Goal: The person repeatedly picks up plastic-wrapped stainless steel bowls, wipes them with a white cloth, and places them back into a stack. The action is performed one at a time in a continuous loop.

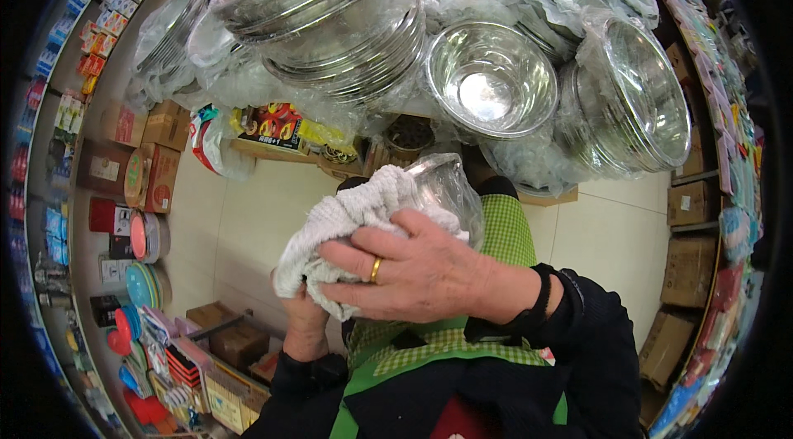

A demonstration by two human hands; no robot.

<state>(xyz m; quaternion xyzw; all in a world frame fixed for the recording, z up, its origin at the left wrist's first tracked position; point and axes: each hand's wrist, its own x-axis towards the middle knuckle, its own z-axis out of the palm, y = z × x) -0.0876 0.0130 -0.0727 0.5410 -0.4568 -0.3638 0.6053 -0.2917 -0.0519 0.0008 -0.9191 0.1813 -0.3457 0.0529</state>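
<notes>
My right hand (412, 268), with a gold ring on one finger, presses a crumpled white terry cloth (350, 216) in front of my lap. My left hand (303, 315) is on the cloth's lower left side, its fingers mostly hidden beneath the fabric. Beyond the cloth shows the rim of a shiny vessel (452, 188), which looks like a metal bowl in clear plastic; the cloth covers the rest. Just ahead, a stainless steel basin (492, 80) sits tilted with its inside towards me.
Plastic-wrapped stacks of steel basins stand ahead at left (347, 36) and right (647, 92). Cardboard boxes (691, 272) line the right-hand shelf. On the left are packed shelves and colourful plastic basins (144, 284). A green checked apron (511, 228) covers my lap above the tiled floor (260, 210).
</notes>
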